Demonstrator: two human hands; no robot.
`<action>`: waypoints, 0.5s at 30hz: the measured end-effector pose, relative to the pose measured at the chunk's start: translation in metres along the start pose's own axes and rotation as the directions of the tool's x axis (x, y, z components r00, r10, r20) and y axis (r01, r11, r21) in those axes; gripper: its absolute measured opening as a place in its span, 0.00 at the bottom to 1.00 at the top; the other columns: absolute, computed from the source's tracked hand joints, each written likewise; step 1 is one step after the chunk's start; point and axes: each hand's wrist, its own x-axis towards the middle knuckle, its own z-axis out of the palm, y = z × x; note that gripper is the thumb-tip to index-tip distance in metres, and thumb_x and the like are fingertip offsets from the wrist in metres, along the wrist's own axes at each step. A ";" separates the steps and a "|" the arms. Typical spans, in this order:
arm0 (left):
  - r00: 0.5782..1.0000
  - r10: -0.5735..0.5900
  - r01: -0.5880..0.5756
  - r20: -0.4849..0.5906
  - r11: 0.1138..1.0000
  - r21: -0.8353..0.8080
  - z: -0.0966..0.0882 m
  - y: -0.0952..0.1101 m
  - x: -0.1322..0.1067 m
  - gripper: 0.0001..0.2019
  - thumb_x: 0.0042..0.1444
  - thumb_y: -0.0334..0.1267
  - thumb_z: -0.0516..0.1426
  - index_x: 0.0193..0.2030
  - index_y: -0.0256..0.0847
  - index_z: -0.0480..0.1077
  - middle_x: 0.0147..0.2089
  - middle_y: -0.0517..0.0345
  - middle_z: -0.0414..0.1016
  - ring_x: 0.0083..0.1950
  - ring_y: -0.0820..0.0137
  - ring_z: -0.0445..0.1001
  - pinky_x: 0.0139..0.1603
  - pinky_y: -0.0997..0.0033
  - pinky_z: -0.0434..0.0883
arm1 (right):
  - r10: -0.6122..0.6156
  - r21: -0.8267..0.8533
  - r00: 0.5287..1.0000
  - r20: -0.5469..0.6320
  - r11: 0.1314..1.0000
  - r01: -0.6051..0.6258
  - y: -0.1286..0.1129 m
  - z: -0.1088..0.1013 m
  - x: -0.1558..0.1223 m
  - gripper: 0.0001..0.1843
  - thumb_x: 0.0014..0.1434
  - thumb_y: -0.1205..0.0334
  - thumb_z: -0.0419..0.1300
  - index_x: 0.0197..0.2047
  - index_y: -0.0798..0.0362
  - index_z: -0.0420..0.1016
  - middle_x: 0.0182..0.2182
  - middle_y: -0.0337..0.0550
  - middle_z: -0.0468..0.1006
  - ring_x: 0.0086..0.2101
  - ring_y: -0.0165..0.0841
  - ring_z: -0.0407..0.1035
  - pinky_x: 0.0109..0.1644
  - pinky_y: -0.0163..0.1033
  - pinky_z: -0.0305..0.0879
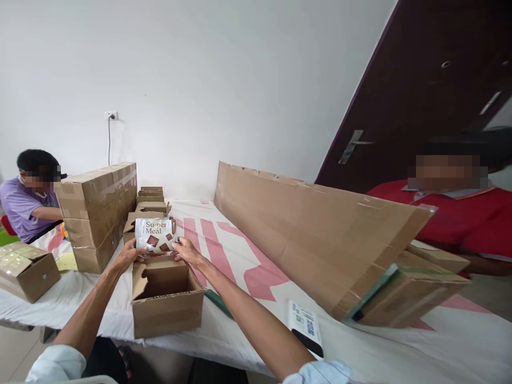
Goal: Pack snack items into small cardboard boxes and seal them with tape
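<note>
Between my two hands is a white food pouch (155, 234) printed "Su-per Meal" with brown squares on its front. My left hand (131, 255) grips its lower left corner, and my right hand (186, 250) grips its lower right side. The pouch is held up above the far edge of an open cardboard box (168, 312), its printed face turned toward me. The box stands at the near edge of the table with its flaps up; its inside is dark, and I cannot make out what lies at the bottom.
More open boxes (150, 207) line up behind. Stacked taped boxes (102, 213) stand left, a single box (30, 269) further left. A long cardboard panel (312, 234) leans across the right side. A phone (307, 341) lies on a printed card (306, 319). People sit at left and right.
</note>
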 end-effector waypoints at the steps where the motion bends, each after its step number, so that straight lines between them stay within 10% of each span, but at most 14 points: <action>1: 1.000 0.007 -0.007 0.000 1.000 0.001 -0.001 0.003 0.000 0.28 0.35 0.50 0.77 0.39 0.38 0.75 0.32 0.57 0.80 0.31 0.66 0.77 0.31 0.69 0.73 | -0.013 0.001 1.000 -0.007 1.000 0.013 -0.002 -0.001 0.000 0.14 0.62 0.50 0.65 0.43 0.50 0.70 0.44 0.44 0.82 0.39 0.36 0.82 0.30 0.32 0.73; 10: 0.981 0.186 -0.187 -0.049 0.982 -0.029 -0.012 0.059 0.006 0.32 0.37 0.54 0.78 0.46 0.38 0.80 0.42 0.48 0.85 0.41 0.58 0.81 0.39 0.65 0.76 | -0.251 -0.035 0.968 -0.028 0.968 0.250 -0.052 -0.012 -0.007 0.26 0.66 0.48 0.61 0.63 0.48 0.71 0.53 0.47 0.82 0.47 0.40 0.79 0.48 0.45 0.78; 15: 0.947 0.245 -0.267 -0.208 0.960 -0.087 -0.034 0.058 0.001 0.34 0.37 0.53 0.78 0.49 0.37 0.79 0.46 0.47 0.86 0.43 0.59 0.81 0.44 0.64 0.77 | -0.249 -0.354 0.968 0.027 0.903 0.242 -0.045 -0.029 -0.050 0.42 0.61 0.46 0.68 0.74 0.50 0.64 0.70 0.60 0.70 0.67 0.52 0.67 0.69 0.58 0.66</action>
